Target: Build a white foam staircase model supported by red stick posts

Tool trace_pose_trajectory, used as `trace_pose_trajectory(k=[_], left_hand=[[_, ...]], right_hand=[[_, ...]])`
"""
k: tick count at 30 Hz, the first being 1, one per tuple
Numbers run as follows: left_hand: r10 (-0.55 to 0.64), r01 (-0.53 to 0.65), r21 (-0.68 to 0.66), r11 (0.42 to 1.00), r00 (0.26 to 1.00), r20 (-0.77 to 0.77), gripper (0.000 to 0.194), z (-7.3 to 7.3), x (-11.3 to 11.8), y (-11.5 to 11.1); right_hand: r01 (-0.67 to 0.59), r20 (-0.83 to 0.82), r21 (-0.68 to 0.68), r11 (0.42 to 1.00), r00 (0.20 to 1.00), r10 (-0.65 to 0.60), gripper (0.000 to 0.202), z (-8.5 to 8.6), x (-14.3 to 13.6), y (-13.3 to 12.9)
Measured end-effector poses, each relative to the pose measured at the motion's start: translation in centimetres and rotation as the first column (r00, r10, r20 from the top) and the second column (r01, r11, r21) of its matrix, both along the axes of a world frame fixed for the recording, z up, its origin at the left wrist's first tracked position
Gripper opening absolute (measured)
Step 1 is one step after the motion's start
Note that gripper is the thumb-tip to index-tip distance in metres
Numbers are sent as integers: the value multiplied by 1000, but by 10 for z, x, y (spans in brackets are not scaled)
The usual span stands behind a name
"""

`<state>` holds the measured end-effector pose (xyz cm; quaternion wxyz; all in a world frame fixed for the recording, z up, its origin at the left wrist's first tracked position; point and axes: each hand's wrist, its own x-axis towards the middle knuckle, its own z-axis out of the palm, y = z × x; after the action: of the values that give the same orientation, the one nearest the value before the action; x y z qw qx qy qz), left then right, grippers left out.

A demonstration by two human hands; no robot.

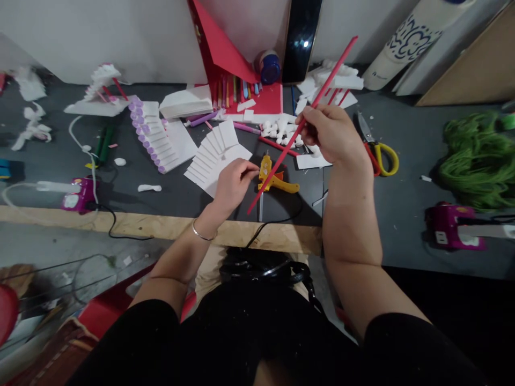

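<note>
My right hand (pixel 332 131) grips a long thin red stick (pixel 338 65) between thumb and fingers. The stick slants from the upper right down over the yellow glue gun (pixel 287 185), its lower end above the table near the front edge. My left hand (pixel 235 185) is closed in a pinch just left of the glue gun; whatever its fingertips hold, if anything, is too small to tell. Under and behind that hand lies a fan of white folded strips on a white sheet (pixel 219 142). Several small white pieces (pixel 281 128) and another red stick (pixel 277 146) lie beyond the glue gun.
Scissors (pixel 380 147) lie right of my right forearm, with green yarn (pixel 478 161) further right. At left stands a strip piece with purple discs (pixel 147 131). Purple clamps (pixel 80 194) sit at both sides. A phone (pixel 301 40) and a bottle (pixel 414 43) stand behind.
</note>
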<state>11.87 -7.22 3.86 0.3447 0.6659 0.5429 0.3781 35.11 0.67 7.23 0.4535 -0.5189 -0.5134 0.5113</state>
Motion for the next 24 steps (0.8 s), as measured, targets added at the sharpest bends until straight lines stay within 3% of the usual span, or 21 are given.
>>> trace_pose_trajectory(k=[3,7,10,14,17,21,24], left_hand=[[86,-8,-252,968,950,301,10,0,4,4],[214,87,-433,897,772,599,4,6,7,16],[232,102,-446,889,739,633,10,10,10,22],[155,151,-408,900,764,626,6,10,17,27],[108,169,-401,900,806,581,20,7,22,34],[154,99,-417,904,832,533,49,3,28,43],[157,138,-430,892,797,582,45,4,32,43]], right_hand=[[29,-5,10,1000,1000,-29,38,2,-2,-2],[-43,21,14,999,999,43,38,6,-7,-6],[-82,29,6,997,996,82,41,7,-10,-7],[-72,21,12,997,997,72,40,6,-15,-7],[-82,13,6,997,997,82,37,7,-17,-7],[-78,15,-6,997,997,78,34,10,-16,-7],[-65,9,-22,998,998,65,33,10,-16,-6]])
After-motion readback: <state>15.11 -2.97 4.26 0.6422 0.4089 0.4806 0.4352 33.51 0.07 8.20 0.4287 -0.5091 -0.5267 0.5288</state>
